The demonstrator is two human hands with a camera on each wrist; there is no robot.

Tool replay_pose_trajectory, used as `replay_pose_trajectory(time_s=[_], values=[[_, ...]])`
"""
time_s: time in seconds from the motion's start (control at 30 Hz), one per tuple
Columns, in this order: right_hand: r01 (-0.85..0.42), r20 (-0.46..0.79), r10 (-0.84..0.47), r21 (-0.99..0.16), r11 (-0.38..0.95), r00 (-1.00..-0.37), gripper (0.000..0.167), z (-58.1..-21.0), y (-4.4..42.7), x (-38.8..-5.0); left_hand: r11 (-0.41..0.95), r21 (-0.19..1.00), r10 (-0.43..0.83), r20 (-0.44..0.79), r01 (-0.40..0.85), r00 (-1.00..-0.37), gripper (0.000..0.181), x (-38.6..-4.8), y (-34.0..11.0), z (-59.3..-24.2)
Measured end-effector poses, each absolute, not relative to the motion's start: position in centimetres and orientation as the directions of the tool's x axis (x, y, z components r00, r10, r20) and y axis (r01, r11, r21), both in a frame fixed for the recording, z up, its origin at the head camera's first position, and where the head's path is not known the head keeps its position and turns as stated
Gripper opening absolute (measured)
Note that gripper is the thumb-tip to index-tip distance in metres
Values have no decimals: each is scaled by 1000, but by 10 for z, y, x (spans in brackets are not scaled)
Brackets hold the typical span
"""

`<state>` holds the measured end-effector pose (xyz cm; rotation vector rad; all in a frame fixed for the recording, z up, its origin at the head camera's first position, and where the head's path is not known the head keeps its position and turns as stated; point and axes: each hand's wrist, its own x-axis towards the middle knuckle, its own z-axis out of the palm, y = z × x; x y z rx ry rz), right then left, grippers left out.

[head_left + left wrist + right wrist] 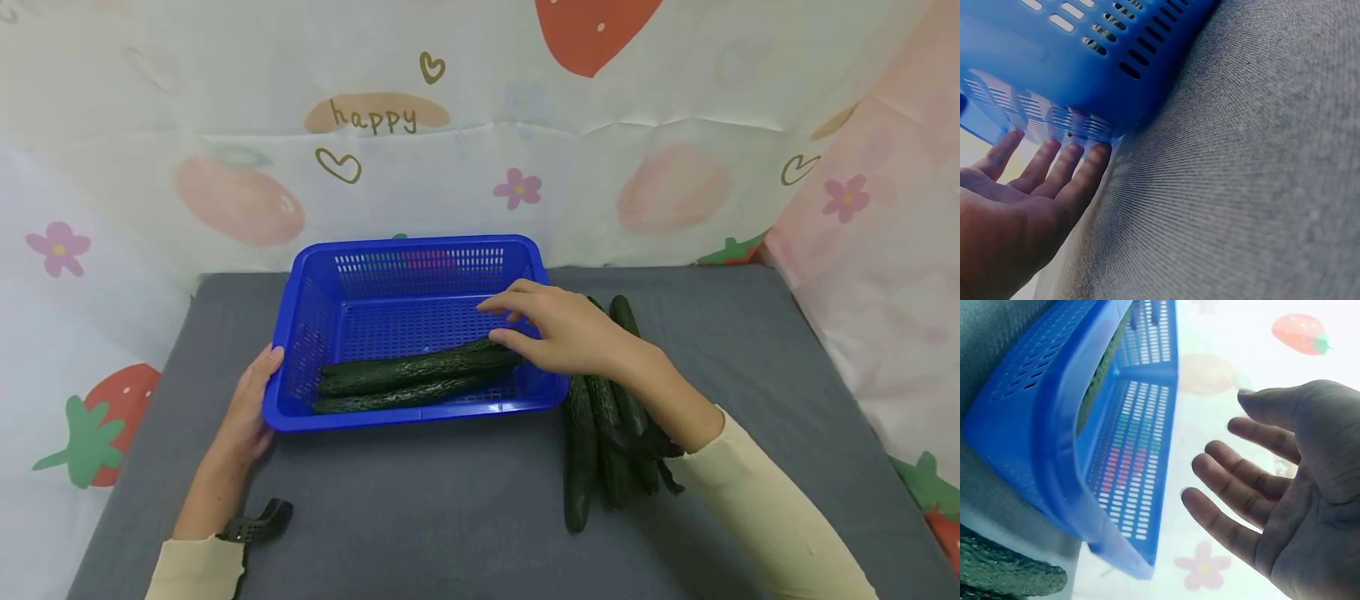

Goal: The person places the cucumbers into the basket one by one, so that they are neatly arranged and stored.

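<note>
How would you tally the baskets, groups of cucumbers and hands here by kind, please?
Baskets: 1, the blue basket
Cucumber groups: 2, the cucumbers in the basket and the cucumbers beside it
Hands: 2, the left hand and the right hand
Total: 5, with overlapping cucumbers counted as groups

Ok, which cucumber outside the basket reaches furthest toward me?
The leftmost cucumber right of the basket; its near end lies closer to you than those of the cucumbers beside it.
</note>
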<state>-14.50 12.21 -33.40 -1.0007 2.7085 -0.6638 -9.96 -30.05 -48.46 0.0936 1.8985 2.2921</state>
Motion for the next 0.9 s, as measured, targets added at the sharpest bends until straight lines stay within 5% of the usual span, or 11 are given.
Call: replay_pose_trajectory(time_s=[0.9], values=[[-425,116,-444,-573,701,-889,48,-363,177,-123,-224,971,140,-47,-78,-989,32,-101,-300,-487]])
